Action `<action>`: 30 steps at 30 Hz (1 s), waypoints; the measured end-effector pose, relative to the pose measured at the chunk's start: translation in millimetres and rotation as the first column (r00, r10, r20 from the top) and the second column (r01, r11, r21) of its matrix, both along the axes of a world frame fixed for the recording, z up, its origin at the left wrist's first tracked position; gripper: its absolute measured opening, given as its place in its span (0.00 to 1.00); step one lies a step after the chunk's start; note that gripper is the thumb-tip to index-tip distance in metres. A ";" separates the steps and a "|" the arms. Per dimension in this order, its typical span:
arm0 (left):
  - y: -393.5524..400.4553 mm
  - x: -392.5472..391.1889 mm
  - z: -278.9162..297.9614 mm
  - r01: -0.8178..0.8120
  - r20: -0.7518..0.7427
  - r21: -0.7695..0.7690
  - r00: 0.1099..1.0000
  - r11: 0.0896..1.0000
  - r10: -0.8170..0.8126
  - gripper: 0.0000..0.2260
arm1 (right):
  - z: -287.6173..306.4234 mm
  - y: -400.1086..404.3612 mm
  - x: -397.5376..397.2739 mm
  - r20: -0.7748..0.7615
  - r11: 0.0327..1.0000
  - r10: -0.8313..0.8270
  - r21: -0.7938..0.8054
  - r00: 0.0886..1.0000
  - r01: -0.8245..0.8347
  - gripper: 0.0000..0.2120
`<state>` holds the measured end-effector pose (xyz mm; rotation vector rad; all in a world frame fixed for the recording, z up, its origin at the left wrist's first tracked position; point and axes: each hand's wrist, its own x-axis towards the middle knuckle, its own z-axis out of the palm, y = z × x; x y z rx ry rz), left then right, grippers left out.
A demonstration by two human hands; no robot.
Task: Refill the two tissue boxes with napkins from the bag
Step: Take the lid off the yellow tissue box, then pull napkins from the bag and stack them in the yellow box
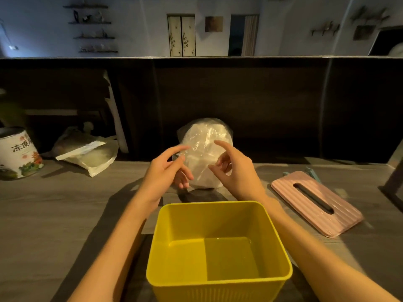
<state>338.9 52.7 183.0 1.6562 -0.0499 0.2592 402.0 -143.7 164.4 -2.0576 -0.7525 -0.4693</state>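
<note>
- A wooden counter (54,203) is seen from above, through a camera worn on a person's head, in dim light.
- A yellow plastic tissue box (218,277), without its lid and with nothing inside, is placed nearest the viewer at the centre of the counter.
- Behind it, a clear plastic bag of white napkins (206,136) is stood upright against a dark back panel (272,105).
- The left hand (165,168) is held just in front of the bag's left side, fingers loosely spread and half curled; the index fingertip is seen at the plastic, but whether it is touched cannot be told.
- The right hand (235,168) is held at the bag's right side, the index finger stretched out towards the plastic and the other fingers curled loosely; nothing is gripped.
- Both bare forearms are extended on either side of the yellow box.
- A pink ribbed tissue box lid (316,203) with a long dark slot is laid flat on the counter to the right, well apart from the yellow box.
- A pale blue-green item (314,174) is partly hidden behind the lid's far edge.
- At the far left, a round tin (18,153) is stood, printed with flowers and large Chinese characters, of which "冻顶" can be read.
- Beside the tin, a flat translucent pouch (87,155) is laid, with a crumpled bag (69,138) behind it.
- Above the panel, a wall with shelves (91,29) and doors (181,35) is shown.
</note>
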 end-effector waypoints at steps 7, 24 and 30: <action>-0.6 -3.3 -3.7 -0.070 0.041 0.064 0.997 0.995 0.068 0.16 | -13.0 6.6 1.7 0.157 0.956 0.213 -0.237 0.964 -0.172 0.20; -10.2 -36.5 13.7 0.677 -0.342 0.178 0.723 0.714 -0.600 0.12 | -13.4 -4.4 1.4 0.210 0.981 -0.062 -0.169 0.976 0.099 0.12; -14.4 -34.1 10.2 0.714 -0.337 0.186 0.692 0.675 -0.639 0.10 | 17.5 -18.5 -13.3 -0.021 0.985 0.028 0.169 0.999 -0.024 0.11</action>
